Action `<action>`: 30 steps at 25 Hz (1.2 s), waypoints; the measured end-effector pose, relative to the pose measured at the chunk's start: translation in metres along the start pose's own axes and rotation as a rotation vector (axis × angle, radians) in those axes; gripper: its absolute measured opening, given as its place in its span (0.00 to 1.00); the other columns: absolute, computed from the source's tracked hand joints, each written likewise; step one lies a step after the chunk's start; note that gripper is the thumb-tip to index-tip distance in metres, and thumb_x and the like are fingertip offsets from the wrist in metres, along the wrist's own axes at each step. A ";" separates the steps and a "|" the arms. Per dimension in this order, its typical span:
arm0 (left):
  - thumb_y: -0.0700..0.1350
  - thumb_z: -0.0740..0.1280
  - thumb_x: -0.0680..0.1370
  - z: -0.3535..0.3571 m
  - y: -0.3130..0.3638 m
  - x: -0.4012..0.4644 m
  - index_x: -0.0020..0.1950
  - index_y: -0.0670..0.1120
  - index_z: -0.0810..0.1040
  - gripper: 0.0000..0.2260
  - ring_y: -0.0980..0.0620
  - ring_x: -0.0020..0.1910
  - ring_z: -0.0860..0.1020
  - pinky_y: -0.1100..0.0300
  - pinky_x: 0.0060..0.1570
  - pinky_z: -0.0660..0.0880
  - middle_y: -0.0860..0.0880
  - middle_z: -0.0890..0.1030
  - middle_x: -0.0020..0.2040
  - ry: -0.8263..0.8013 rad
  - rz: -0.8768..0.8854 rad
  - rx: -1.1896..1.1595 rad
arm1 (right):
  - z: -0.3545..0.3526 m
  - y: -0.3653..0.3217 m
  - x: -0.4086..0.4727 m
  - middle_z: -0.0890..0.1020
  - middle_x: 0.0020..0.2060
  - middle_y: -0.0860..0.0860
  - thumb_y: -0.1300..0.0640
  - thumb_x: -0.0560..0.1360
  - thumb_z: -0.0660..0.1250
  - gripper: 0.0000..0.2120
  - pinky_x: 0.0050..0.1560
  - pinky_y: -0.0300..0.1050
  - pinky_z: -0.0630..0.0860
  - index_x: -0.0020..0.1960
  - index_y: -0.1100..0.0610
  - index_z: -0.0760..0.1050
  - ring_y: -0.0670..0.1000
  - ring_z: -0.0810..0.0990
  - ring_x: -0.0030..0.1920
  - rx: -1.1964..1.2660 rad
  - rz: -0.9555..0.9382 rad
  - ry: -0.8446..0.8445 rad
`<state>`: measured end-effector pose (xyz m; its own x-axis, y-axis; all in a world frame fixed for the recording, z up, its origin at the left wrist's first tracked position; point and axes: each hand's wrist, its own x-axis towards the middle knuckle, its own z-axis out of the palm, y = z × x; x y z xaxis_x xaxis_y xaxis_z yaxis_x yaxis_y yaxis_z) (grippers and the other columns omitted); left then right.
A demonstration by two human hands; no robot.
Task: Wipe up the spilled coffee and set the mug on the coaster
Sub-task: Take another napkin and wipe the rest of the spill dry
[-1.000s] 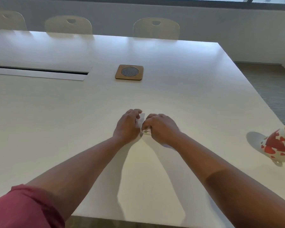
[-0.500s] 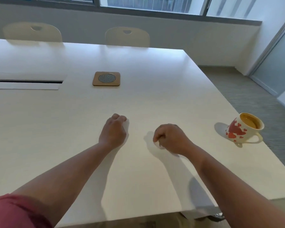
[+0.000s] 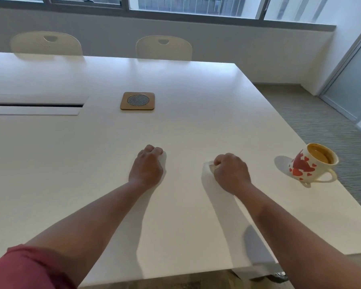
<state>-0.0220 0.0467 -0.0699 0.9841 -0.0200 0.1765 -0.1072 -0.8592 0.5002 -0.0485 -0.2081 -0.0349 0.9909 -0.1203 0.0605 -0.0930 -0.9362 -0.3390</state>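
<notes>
On the white table [image 3: 196, 126] my two hands rest as fists, a short gap between them. My right hand [image 3: 230, 174] is closed on a small white tissue [image 3: 210, 166] that pokes out by the knuckles and touches the tabletop. My left hand [image 3: 147, 166] has its fingers curled shut, and I see nothing clearly held in it. A white mug [image 3: 310, 164] with red hearts and coffee inside stands near the table's right edge, right of my right hand. The square wooden coaster [image 3: 137, 100] with a grey round inset lies farther back. No spill shows on the surface.
A long cable slot [image 3: 33, 105] runs along the table at the left. Two pale chairs [image 3: 164, 47] stand at the far side under the windows. Grey carpet [image 3: 321, 122] and a glass door lie beyond the right edge. The near table edge is close to my elbows.
My hands, together over the tissue a second ago, have moved apart; the right one took the tissue rightward. The view swung right, bringing the whole mug into sight.
</notes>
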 end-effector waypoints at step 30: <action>0.41 0.70 0.74 -0.015 0.108 -0.019 0.76 0.52 0.74 0.29 0.57 0.67 0.78 0.61 0.65 0.77 0.52 0.79 0.68 -0.477 0.322 -0.741 | -0.031 0.000 -0.042 0.83 0.49 0.61 0.76 0.72 0.61 0.18 0.58 0.48 0.80 0.56 0.67 0.83 0.56 0.83 0.49 1.704 0.200 -0.309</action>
<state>-0.0546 -0.0379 -0.0067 0.8279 -0.5487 0.1161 -0.2859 -0.2349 0.9290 -0.0935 -0.2132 -0.0081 0.9773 0.0717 -0.1993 -0.2091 0.4745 -0.8551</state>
